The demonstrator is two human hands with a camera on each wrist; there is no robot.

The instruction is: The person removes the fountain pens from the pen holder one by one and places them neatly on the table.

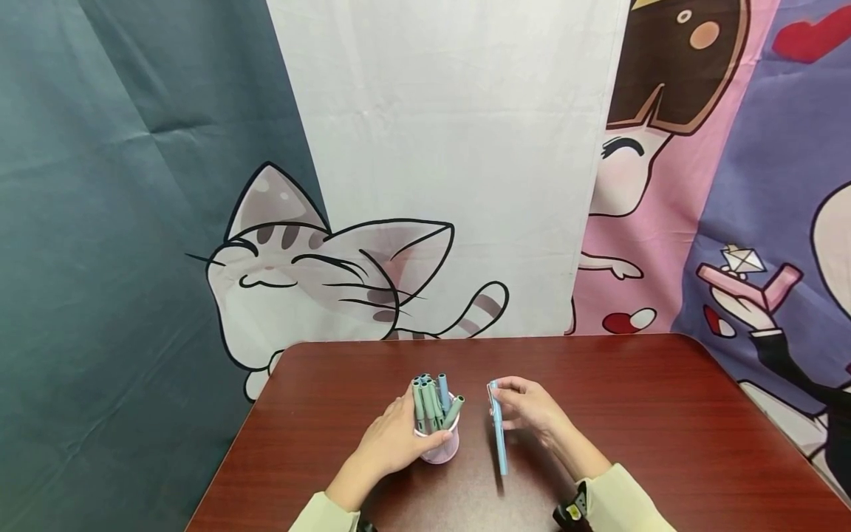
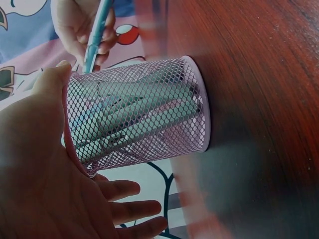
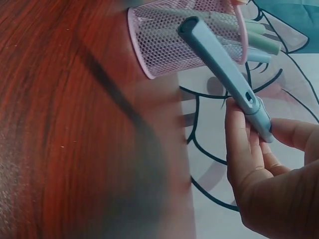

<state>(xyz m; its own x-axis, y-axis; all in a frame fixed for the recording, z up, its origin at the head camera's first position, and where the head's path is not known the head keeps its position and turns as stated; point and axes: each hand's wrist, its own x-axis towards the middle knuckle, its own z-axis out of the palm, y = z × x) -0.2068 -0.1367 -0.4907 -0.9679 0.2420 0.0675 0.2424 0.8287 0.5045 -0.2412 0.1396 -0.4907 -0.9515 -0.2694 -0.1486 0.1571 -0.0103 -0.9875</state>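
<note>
A pink mesh pen cup (image 1: 441, 454) stands upright on the table, filled with several green and blue pens (image 1: 428, 399). My left hand (image 1: 392, 437) holds it near the rim, thumb on the near side and fingers round the far left; in the left wrist view the fingers (image 2: 134, 209) stretch out beyond the mesh. To the right of the cup, my right hand (image 1: 532, 408) pinches a light blue pen (image 1: 500, 440) by its clip end between thumb and fingers. The right wrist view shows that pen (image 3: 219, 59) tilted, its other end pointing down towards the table.
The reddish-brown wooden table (image 1: 319, 399) extends around both hands. Behind its far edge hangs a cloth backdrop (image 1: 452, 148) with a cartoon cat and other figures. A dark wrist device (image 1: 573, 510) sits at my right sleeve.
</note>
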